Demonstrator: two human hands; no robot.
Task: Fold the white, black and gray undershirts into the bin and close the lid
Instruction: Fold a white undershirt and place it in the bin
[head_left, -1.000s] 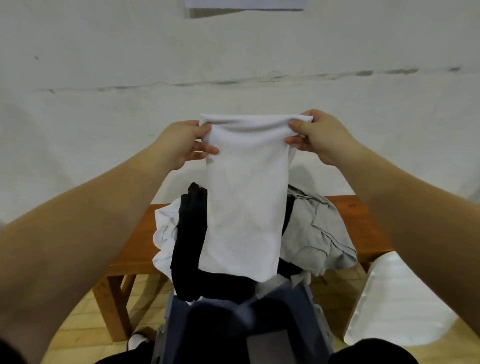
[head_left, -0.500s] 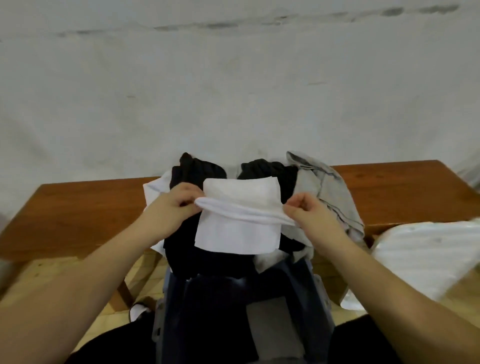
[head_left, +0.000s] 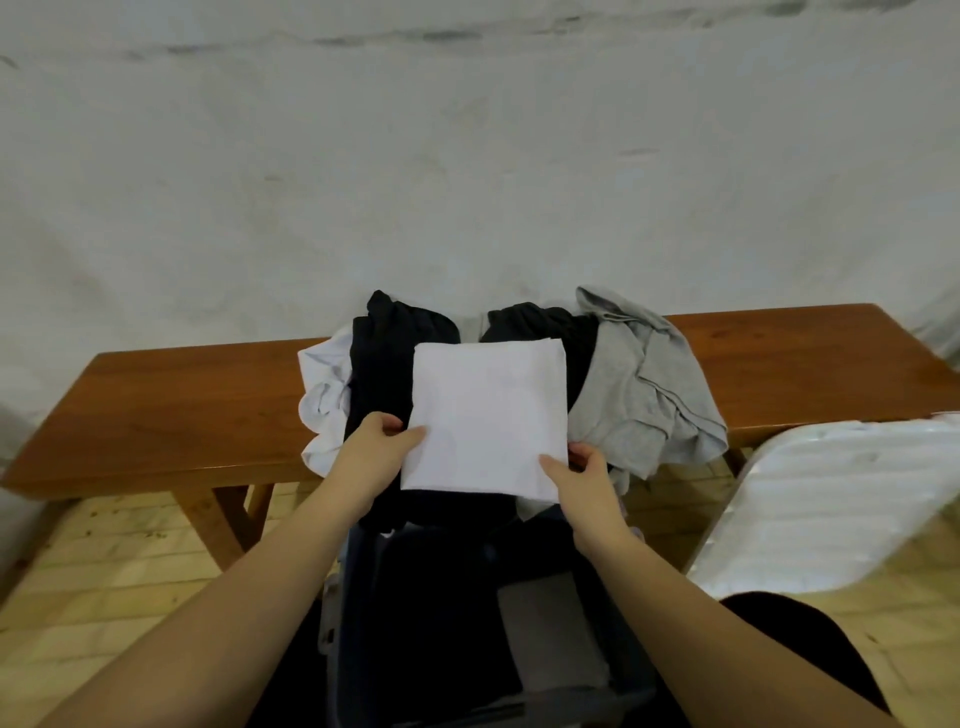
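Both hands, left (head_left: 375, 451) at 8 o'clock, right (head_left: 581, 477) at 4, pinch the folded white undershirt (head_left: 485, 418) over the table's (head_left: 171, 410) clothes pile.

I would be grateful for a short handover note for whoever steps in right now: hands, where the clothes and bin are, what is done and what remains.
Left hand and right hand each grip a near corner of the folded white undershirt, which is a neat rectangle above the pile on the wooden bench.
Unfolded on the bench: black undershirts, a gray undershirt, another white one.
The bin stands open below the hands, with a folded gray piece inside. The lid is off, to the right.
Done: white shirt folded.
Left: put it in, fold the others, close the lid.
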